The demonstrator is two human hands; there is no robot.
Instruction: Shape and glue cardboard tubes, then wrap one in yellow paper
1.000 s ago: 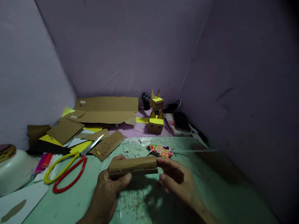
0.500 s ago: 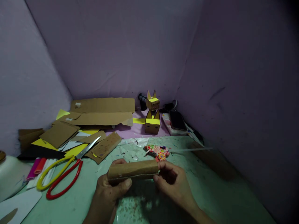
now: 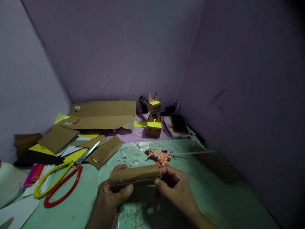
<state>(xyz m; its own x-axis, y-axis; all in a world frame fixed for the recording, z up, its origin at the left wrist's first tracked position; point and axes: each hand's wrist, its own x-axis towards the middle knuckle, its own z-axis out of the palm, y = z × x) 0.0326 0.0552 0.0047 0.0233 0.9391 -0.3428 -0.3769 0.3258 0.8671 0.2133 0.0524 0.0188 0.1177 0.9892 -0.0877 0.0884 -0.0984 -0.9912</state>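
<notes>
A curved strip of brown cardboard (image 3: 135,174) is held level above the green tabletop, between both hands. My left hand (image 3: 111,195) grips its left end, thumb along the near lower edge and fingers behind. My right hand (image 3: 175,187) pinches the right end between thumb and fingertips. Just beyond the cardboard lies a glue gun covered in colourful patterned material (image 3: 159,156), with a clear glue stick (image 3: 193,153) reaching out to its right. To the left rest scissors (image 3: 64,178) with one yellow and one red handle, blades spread.
Two small cardboard boxes with pointed ears (image 3: 153,129) stand at the back. Cardboard sheets (image 3: 105,109) and scraps (image 3: 58,139) pile up at the left rear. Markers (image 3: 35,175) lie beside the scissors. A phone (image 3: 179,123) rests at the back right. Walls enclose the table.
The view has shifted slightly, so the things on the table appear a little further left. Both hands keep the same hold on the cardboard strip.
</notes>
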